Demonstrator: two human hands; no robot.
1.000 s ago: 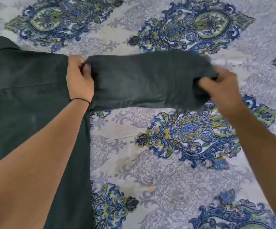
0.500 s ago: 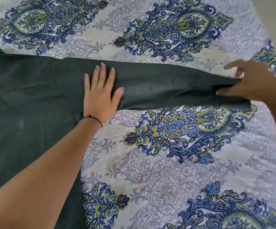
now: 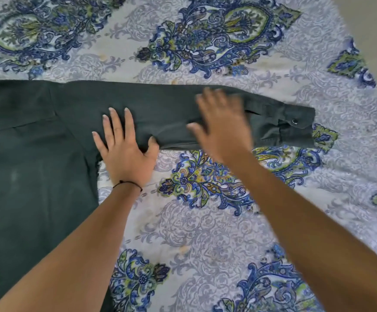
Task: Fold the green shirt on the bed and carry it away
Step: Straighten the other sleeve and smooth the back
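Item under inspection: a dark green woven shirt (image 3: 25, 176), lying flat on a bedsheet printed with blue, green and grey paisley (image 3: 205, 233). The shirt body fills the left of the frame. One long sleeve (image 3: 160, 109) extends from it across the middle of the frame, its long axis running left to right and dipping slightly toward the buttoned cuff (image 3: 295, 124) at centre right.

Left hand (image 3: 124, 149): flat, fingers spread wide, pressing the sleeve just beside the shoulder seam. It grips nothing. A thin black cord (image 3: 127, 184) circles its wrist.

Right hand (image 3: 223, 127): fingers straight and splayed over mid-sleeve, motion-blurred. Contact with the cloth cannot be confirmed.

Governing relation: the cuff lies to the right of both hands, nearer the right hand, while the left sits at the sleeve's root. In my judgement, folding the sleeve leftward over the body falls to the right hand, with the left as anchor.

Change noted: half a second earlier the right hand was at the cuff end. It has since shifted inward and the cuff is exposed. The left hand remains planted.
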